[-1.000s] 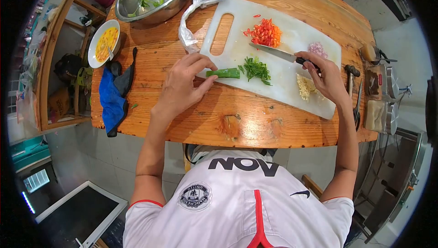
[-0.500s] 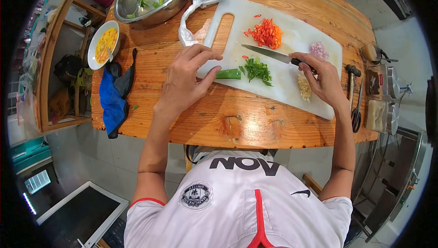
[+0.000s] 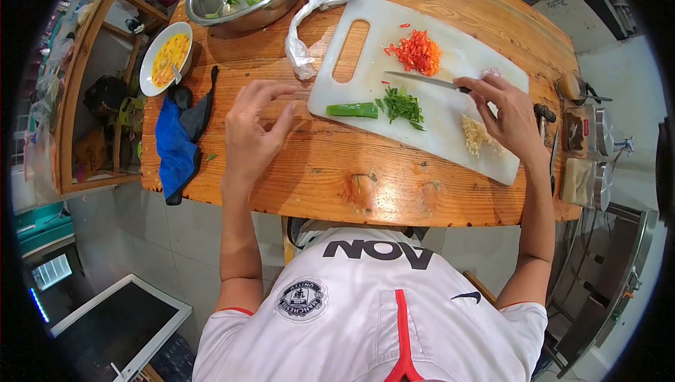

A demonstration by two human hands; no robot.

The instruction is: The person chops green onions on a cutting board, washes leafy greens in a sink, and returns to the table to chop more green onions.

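My right hand (image 3: pixel 508 116) pinches the handle end of a kitchen knife (image 3: pixel 423 79) over a white cutting board (image 3: pixel 333 97). The blade points left, between a heap of chopped red chili (image 3: pixel 416 53) and sliced green onion (image 3: pixel 404 107). Left of the slices lies an uncut green onion piece (image 3: pixel 351 110). Below my right hand is minced garlic (image 3: pixel 475 136), and chopped shallot (image 3: pixel 491 72) is partly hidden behind the fingers. My left hand (image 3: pixel 254 132) is open with fingers apart, off the board's left edge, holding nothing.
Behind the board stand a steel bowl (image 3: pixel 281 10) with green stems and a plastic bag (image 3: pixel 302 48). At left are a white bowl of yellow egg mixture (image 3: pixel 171 58) with a spoon and a blue-black cloth item (image 3: pixel 176 146). Jars (image 3: pixel 580 181) line the right edge.
My left hand has drawn back leftward, away from the green onion piece and off the board. The knife blade now shows more edge-on, and my right hand has shifted slightly right.
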